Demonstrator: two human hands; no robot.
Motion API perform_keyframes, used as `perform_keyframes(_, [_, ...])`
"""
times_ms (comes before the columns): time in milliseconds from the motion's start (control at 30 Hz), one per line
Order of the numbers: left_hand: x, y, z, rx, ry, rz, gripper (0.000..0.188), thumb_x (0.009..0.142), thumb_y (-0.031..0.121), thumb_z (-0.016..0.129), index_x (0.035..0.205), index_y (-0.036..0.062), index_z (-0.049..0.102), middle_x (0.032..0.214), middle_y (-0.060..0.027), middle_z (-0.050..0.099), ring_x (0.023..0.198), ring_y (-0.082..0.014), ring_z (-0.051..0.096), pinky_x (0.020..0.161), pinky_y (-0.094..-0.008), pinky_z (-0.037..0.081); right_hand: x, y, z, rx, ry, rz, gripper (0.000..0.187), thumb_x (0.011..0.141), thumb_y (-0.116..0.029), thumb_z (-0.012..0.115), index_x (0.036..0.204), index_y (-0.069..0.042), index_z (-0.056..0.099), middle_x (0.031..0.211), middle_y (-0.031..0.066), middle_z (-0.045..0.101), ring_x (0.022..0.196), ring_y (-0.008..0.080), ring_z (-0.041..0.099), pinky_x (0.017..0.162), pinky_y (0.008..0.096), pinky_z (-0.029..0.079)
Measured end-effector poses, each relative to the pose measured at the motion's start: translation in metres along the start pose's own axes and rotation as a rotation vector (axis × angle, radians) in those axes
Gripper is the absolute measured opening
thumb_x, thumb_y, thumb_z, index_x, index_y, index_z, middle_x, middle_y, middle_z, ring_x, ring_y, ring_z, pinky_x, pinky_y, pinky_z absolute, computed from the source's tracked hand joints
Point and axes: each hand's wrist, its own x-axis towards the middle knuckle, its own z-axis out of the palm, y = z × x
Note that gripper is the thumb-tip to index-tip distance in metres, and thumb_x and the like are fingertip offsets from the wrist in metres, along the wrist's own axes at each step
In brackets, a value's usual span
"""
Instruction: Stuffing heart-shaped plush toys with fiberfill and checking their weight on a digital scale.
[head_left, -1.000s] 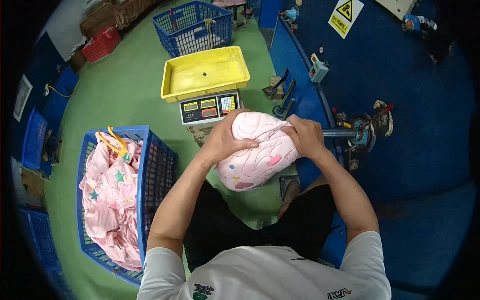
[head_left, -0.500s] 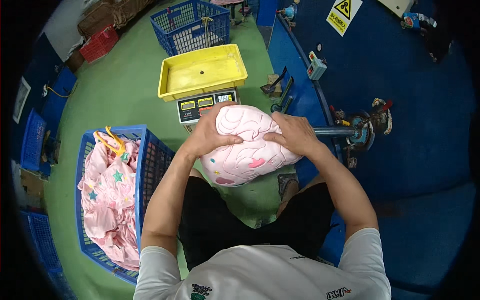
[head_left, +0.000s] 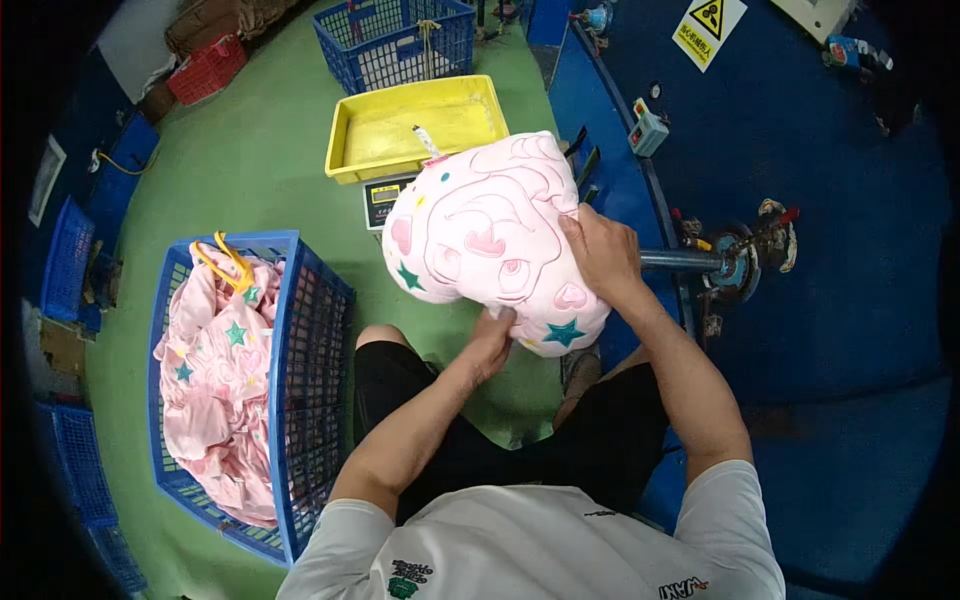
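A plump pink plush cushion with a stitched face and teal stars is held up in front of me, tilted. My right hand grips its right side, thumb on the front, the other fingers partly hidden. At the cushion's lower edge my left hand is closed on the fabric; most of its fingertips are hidden. A white tag sticks up from the upper left edge. Just right of my right hand, a metal pipe juts from the blue machine.
On my left, a blue crate holds a heap of pink plush covers. Beyond the cushion, a yellow tray rests on a scale. Another blue crate stands farther back. The blue machine wall bounds the right side.
The cushion has been turned and raised, so its stitched face and stars now show more fully. My left hand has moved from its upper left to the lower edge.
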Motion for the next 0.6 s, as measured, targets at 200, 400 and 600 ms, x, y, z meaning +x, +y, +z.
perform_keyframes(200, [-0.009,0.06,0.011,0.118,-0.03,0.371,0.06,0.091,0.017,0.069,0.139,-0.0084,0.044,0.124,-0.0222,0.061,0.106,-0.0269,0.063,0.092,-0.0309,0.053,-0.013,0.008,0.012,-0.045,0.233,0.078,0.03,0.101,-0.028,0.056,0.084,-0.003,0.056,0.073,0.0177,0.066,0.064,0.0352,0.063,0.069,0.0471,0.05])
perform_keyframes(400, [-0.018,0.163,0.039,0.492,-0.08,0.344,0.069,0.084,0.017,0.076,0.141,-0.0049,0.044,0.127,-0.0236,0.061,0.107,-0.0269,0.064,0.092,-0.0345,0.054,-0.027,0.021,0.027,-0.075,0.532,0.149,0.025,0.1,-0.022,0.056,0.086,-0.002,0.059,0.075,0.0193,0.065,0.076,0.0347,0.063,0.093,0.0475,0.046])
perform_keyframes(600, [-0.006,0.24,0.11,0.937,-0.349,0.26,0.079,0.076,0.023,0.082,0.142,-0.0032,0.047,0.13,-0.0228,0.061,0.11,-0.026,0.064,0.095,-0.0341,0.054,-0.031,0.03,0.038,-0.116,0.624,0.271,0.019,0.098,-0.015,0.057,0.086,-0.002,0.06,0.077,0.0177,0.064,0.076,0.0341,0.061,0.104,0.0459,0.04])
